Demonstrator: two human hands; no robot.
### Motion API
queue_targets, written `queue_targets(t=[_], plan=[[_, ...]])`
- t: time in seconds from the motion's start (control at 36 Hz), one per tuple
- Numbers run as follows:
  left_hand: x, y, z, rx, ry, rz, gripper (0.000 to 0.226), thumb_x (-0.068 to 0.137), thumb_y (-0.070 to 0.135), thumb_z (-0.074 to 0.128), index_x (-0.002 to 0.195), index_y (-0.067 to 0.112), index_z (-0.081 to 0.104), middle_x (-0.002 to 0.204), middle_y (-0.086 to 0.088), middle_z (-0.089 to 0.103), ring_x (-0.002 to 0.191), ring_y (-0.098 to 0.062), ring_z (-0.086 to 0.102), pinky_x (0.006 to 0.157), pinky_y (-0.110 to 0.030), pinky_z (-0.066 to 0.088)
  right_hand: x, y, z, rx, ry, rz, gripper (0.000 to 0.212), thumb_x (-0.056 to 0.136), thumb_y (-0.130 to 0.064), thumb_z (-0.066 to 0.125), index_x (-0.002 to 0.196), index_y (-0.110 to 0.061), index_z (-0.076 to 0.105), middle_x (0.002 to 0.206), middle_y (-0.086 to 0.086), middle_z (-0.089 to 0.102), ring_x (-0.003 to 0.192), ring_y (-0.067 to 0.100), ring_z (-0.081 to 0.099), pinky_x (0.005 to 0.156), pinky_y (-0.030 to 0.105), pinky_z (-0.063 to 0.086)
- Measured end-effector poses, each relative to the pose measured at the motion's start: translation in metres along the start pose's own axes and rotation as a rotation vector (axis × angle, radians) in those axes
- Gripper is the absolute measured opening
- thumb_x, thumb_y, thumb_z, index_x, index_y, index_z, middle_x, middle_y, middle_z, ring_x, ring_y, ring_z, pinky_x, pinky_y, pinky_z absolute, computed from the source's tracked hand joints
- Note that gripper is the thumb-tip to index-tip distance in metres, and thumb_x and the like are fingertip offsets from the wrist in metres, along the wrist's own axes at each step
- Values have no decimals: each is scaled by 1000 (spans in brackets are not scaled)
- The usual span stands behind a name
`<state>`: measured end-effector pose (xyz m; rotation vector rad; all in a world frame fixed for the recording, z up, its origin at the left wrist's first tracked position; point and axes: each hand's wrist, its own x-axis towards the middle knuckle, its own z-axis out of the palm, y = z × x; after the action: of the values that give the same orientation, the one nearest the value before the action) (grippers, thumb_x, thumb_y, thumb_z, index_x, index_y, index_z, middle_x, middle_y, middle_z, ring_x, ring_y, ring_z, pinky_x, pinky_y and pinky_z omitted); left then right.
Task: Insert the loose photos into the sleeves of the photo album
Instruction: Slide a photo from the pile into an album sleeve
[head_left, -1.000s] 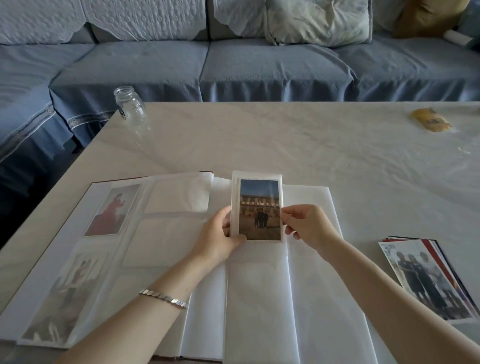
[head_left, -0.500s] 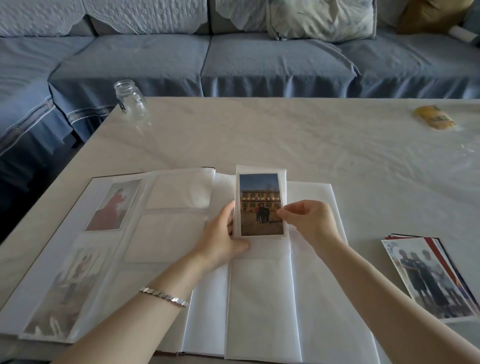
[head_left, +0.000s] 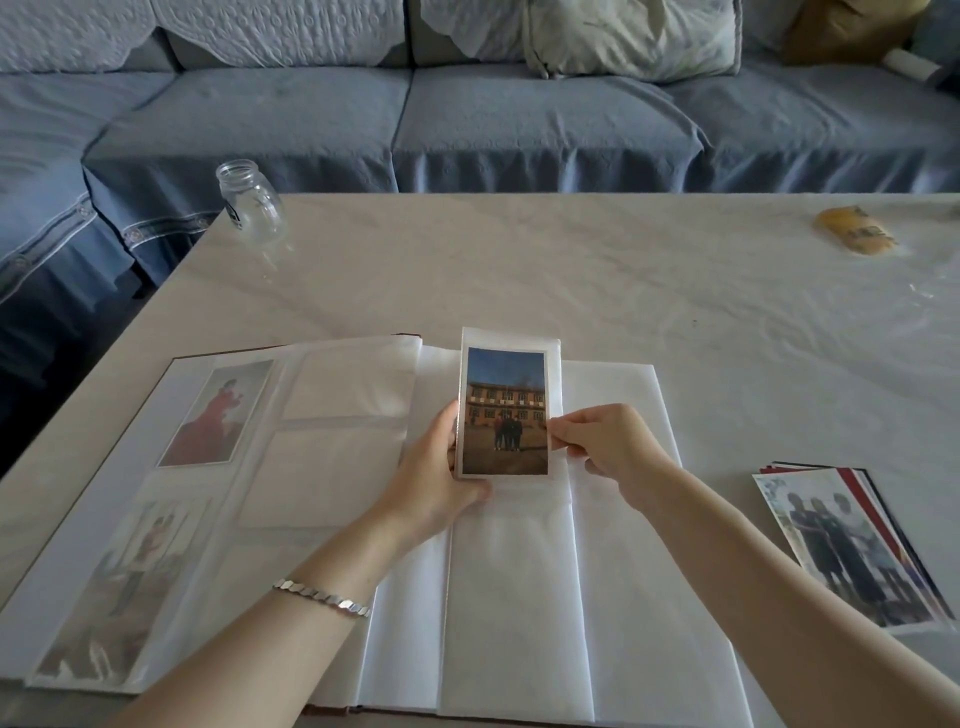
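1. One photo (head_left: 505, 410) is in my fingers, a building under blue sky with a small group of people. It lies against a narrow sleeve leaf (head_left: 511, 336) at the middle of the open photo album (head_left: 332, 467).
2. Its long axis runs from 12 to 6 o'clock, with the sky end at 12.
3. My left hand (head_left: 441, 467) comes in from 7 o'clock and is curled round the leaf's left edge and lower corner, thumb in front.
4. My right hand (head_left: 608, 447) comes in from 4 o'clock. Its thumb and forefinger are pinched together on the photo's right edge, and the other fingers are curled under.
5. Two filled sleeves sit on the left page, at 9 o'clock: a red-dress photo (head_left: 215, 413) and, below it, a paler photo (head_left: 130, 587).
6. One stack of loose photos (head_left: 852, 545) lies on the table (head_left: 571, 270) at 3 o'clock; I cannot count its sheets.
7. One glass jar (head_left: 249, 200) stands at 11 o'clock, and one yellow packet (head_left: 854, 236) lies at 2.
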<state>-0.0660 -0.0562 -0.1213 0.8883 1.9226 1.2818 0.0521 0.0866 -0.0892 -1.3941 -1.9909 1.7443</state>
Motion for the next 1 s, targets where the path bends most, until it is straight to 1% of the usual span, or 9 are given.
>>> queue_targets(t=[0.19, 0.31, 0.39, 0.47, 0.56, 0.69, 0.78, 0.89, 1.0], plan=[[-2, 0, 2, 12, 44, -52, 85, 78, -17, 61, 146, 17, 23, 111, 10, 56, 94, 0, 59, 75, -9, 47, -12, 16, -15, -243, 237, -147, 17, 88, -15, 59, 77, -8, 70, 73, 5, 65, 64, 14, 51, 56, 24, 37], [-7, 0, 5, 221, 139, 3, 85, 77, -1, 67, 146, 23, 25, 139, 1, 39, 119, -17, 49, 102, -35, 42, -37, 35, -56, -561, 436, -263, 20, 88, -16, 59, 106, -15, 68, 109, 0, 64, 91, 16, 57, 74, 24, 38], [-15, 3, 13, 444, 193, 163, 74, 77, 0, 68, 142, 17, 37, 141, -5, 36, 114, 0, 40, 100, -10, 25, -56, 54, -90, -760, 470, -137, 40, 91, -23, 55, 128, -10, 54, 139, 9, 44, 125, 27, 42, 97, 31, 33], [-19, 2, 17, 580, 189, 216, 66, 78, 0, 69, 137, 10, 44, 143, -14, 34, 110, -7, 45, 93, -9, 22, -66, 77, -112, -909, 420, 0, 52, 91, -41, 50, 133, -12, 42, 135, 12, 44, 130, 27, 34, 100, 34, 29], [-21, 5, 21, 649, 158, 211, 59, 81, 0, 65, 136, 9, 44, 146, -15, 27, 133, -20, 28, 102, -18, 23, -71, 90, -118, -1116, 338, 64, 45, 93, -48, 41, 125, -17, 46, 124, 3, 51, 122, 20, 44, 93, 28, 34], [-26, 17, 24, 636, 96, 213, 50, 87, 4, 58, 134, 15, 45, 147, -2, 20, 136, -12, 12, 98, -7, 14, -72, 93, -120, -1147, 351, 37, 33, 99, -36, 31, 116, -21, 56, 121, -1, 55, 107, 19, 56, 67, 25, 34], [-30, 30, 28, 584, 84, 277, 41, 87, 3, 59, 126, 16, 53, 131, 9, 32, 123, 2, 21, 91, 8, 10, -74, 94, -123, -1079, 405, 38, 31, 99, -24, 29, 93, -17, 59, 110, 7, 60, 83, 29, 58, 59, 28, 32], [-36, 53, 41, 331, -29, 169, 23, 90, 9, 56, 102, 28, 58, 104, 21, 57, 99, 6, 54, 83, 1, 35, -78, 90, -122, -1066, 539, 0, 25, 97, -17, 36, 86, -11, 58, 63, -2, 49, 59, 25, 47, 52, 29, 32], [-39, 69, 60, 175, -97, 110, 23, 90, 8, 57, 89, 31, 60, 93, 11, 67, 86, 3, 61, 78, -8, 47, -79, 80, -115, -1125, 502, 67, 29, 99, -23, 32, 94, -17, 60, 69, -1, 49, 65, 23, 47, 55, 26, 32]])
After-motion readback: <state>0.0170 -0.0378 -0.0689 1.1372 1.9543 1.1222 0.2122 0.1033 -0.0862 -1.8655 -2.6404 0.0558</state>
